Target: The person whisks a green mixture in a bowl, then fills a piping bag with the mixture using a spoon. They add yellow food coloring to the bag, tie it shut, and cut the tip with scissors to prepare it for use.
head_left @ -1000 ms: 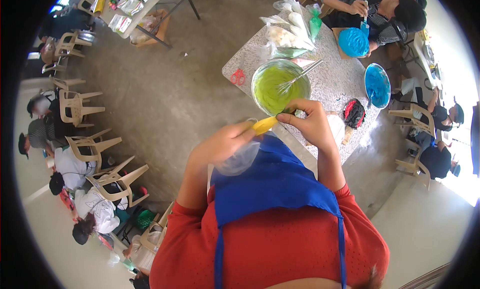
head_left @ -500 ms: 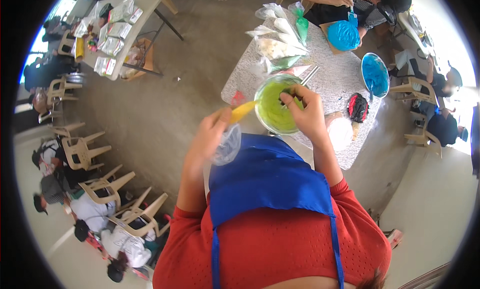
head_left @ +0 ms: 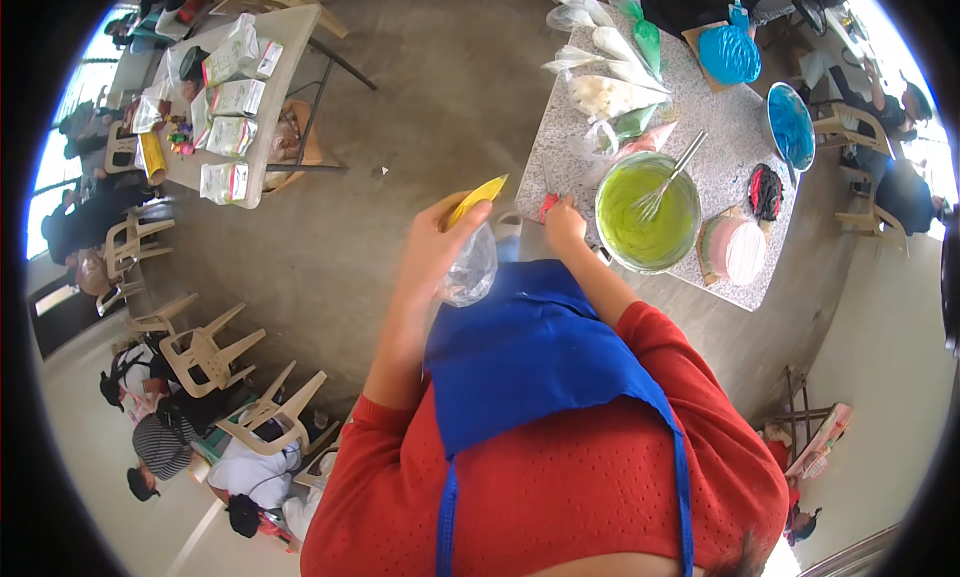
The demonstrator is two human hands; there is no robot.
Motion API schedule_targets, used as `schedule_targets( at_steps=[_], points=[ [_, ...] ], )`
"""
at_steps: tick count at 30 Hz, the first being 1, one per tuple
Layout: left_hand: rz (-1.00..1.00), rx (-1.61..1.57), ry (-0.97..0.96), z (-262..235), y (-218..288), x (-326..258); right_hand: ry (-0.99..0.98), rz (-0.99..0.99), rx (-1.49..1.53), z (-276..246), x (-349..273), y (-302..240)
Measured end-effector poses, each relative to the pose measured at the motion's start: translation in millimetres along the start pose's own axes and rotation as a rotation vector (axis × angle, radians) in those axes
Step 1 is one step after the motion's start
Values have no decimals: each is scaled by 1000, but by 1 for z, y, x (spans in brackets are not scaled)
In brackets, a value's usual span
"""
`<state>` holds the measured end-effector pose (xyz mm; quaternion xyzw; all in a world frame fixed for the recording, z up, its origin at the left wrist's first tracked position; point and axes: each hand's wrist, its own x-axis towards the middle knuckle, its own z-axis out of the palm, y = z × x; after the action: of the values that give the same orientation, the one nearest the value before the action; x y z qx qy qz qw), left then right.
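Observation:
My left hand [head_left: 437, 239] is closed around a yellow flat piece with a pointed end [head_left: 478, 201], whose exact kind I cannot make out. A clear plastic bag [head_left: 472, 274] hangs beneath that hand. At the table's near left edge, my right hand [head_left: 566, 225] has its fingers bent around a small red thing [head_left: 548, 207], mostly hidden. To its right stands a metal bowl of green frosting [head_left: 630, 232], with a wire whisk [head_left: 655, 199] leaning in it, untouched.
Filled piping bags [head_left: 625, 62] lie at the table's far left. A pink round cake [head_left: 737, 250], a black-and-red object [head_left: 766, 192] and a bowl of blue frosting [head_left: 790, 127] stand to the right. Across the table a person works on a blue cake [head_left: 729, 54]. Plastic chairs [head_left: 205, 349] stand left.
My right hand has left the green frosting bowl and moved left to the small red thing. The whisk now rests in the bowl. My left hand still holds the yellow piece; the view has shifted.

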<state>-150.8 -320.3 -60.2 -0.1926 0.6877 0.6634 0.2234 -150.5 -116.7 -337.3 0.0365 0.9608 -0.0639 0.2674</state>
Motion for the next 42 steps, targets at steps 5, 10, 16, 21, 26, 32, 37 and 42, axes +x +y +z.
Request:
schedule_targets(
  at_steps=[5, 10, 16, 21, 26, 32, 37, 42],
  points=[
    [109, 40, -30, 0, 1, 14, 131, -7, 34, 1, -3, 4],
    [171, 233, 15, -3, 2, 26, 113, 41, 334, -7, -10, 4],
    [217, 335, 29, -12, 3, 37, -220, -59, 1279, -94, -74, 3],
    [233, 435, -3, -11, 13, 40, -469, -234, 1715, -152, -130, 11],
    [239, 441, -47, -11, 14, 44, -310, -332, 1401, -182, -143, 1],
    [214, 439, -81, -16, 20, 43, -241, -351, 1306, -191, -139, -5],
    [229, 407, -78, -19, 15, 45, -243, -361, 1301, -190, -136, -5],
    [205, 387, -98, -19, 19, 43, -233, -349, 1257, -199, -137, -7]
  ],
)
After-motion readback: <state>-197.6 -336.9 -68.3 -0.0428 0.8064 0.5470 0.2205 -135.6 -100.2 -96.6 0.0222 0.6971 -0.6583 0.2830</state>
